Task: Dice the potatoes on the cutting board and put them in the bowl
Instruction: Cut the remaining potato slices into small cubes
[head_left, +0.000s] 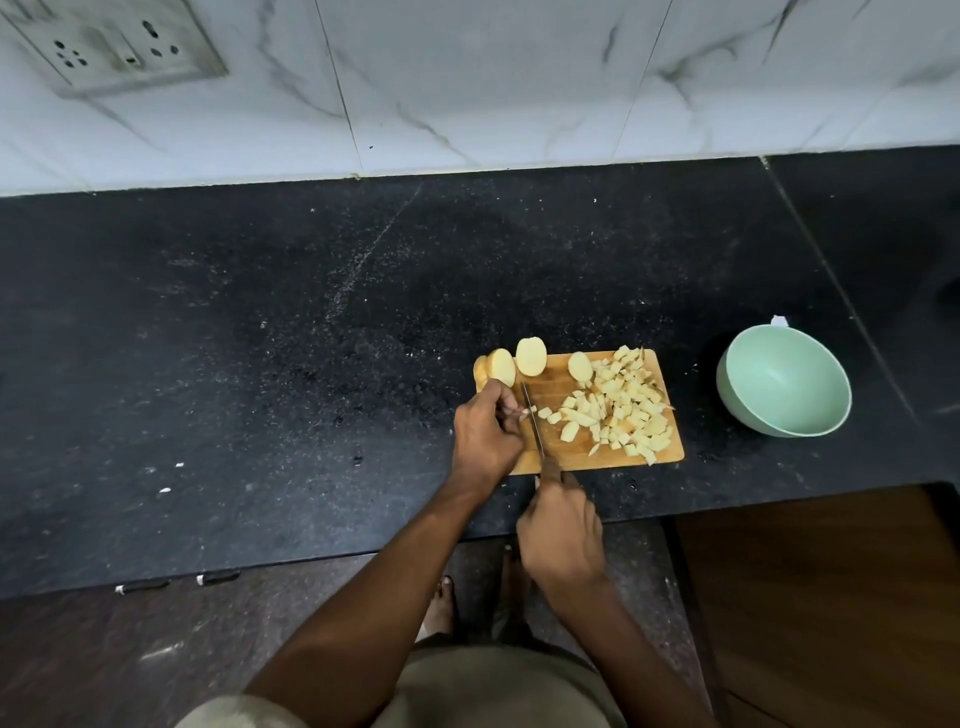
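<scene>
A wooden cutting board (553, 382) lies on the black counter. Several diced potato pieces (626, 410) are heaped on its right half. Three peeled potato halves (531, 356) stand along its back left edge. My left hand (483, 436) pinches a small strip of potato (525, 412) against the board. My right hand (561, 525) grips the handle of a knife (534, 423), whose blade lies on the board just right of my left fingertips. A pale green bowl (748, 410) stands empty to the right of the board.
The black granite counter (260, 364) stretches far to the left, with a few small white scraps on it. A white marble-tiled wall with a socket plate (114, 47) rises behind. The counter's front edge runs just below the board; a wooden cabinet (831, 597) stands lower right.
</scene>
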